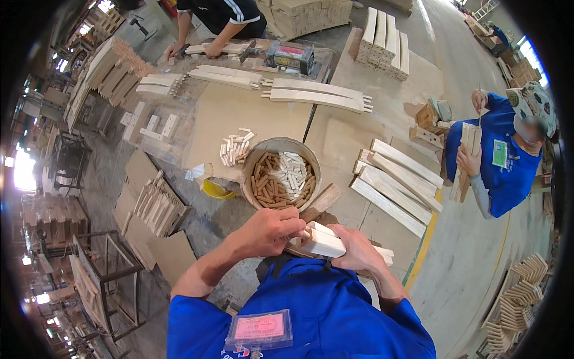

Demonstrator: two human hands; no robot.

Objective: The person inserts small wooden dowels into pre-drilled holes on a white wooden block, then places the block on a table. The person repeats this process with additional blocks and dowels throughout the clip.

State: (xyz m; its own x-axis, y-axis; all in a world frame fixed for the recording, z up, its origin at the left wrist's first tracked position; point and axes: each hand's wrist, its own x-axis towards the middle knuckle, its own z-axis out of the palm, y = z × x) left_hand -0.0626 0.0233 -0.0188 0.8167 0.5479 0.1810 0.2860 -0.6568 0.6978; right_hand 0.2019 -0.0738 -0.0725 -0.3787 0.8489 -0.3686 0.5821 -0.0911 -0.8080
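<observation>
My right hand (359,250) is wrapped round a pair of pale wooden bars (323,243), held side by side just in front of my body. At their left end my left hand (272,232) is closed in a pinch on a small wooden dowel (307,234), mostly hidden by the fingers. Right beyond my hands stands a round tub (246,179) holding brown dowels (269,186) on one side and whitish dowels (294,173) on the other. A loose pile of pale dowels (235,148) lies on the board left of the tub.
Several pale wooden bars (397,185) lie on the table to the right. Bars with dowels in their ends (317,94) lie at the far side, near a stack of bars (382,45). A co-worker in blue (496,155) holds wood at the right; another person (224,24) works opposite.
</observation>
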